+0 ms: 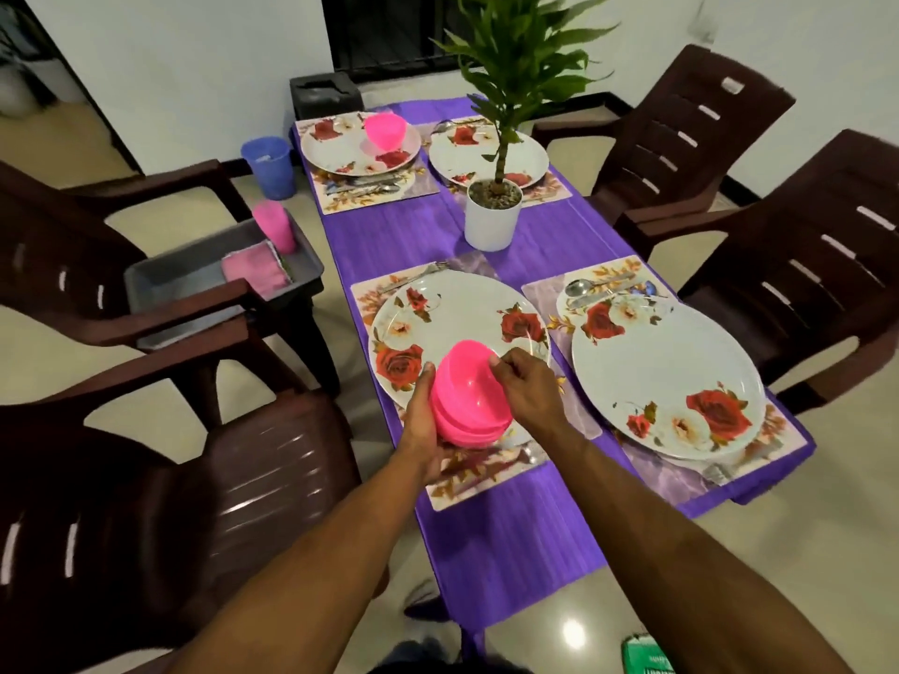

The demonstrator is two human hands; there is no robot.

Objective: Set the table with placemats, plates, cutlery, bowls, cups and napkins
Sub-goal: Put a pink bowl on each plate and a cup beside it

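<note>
Both hands share the grip on a nested stack of pink bowls, held just above the near-left plate. Left hand cups the stack from beneath and along its side, fingers curled round the base. Right hand pinches the rim of the uppermost bowl, apparently to lift it free.

Assessment: the bowls look like thin moulded plastic, so light, fairly stiff and unlikely to break. Smooth walls may be slippery, and nested bowls can stick together. The rim is the sound place to take hold of one bowl; the base is the place to steady the rest.

One pink bowl already sits on the far-left plate. Three plates on the tabletop carry none. Pink cups and napkins remain in a grey tray on the chair at left.
</note>
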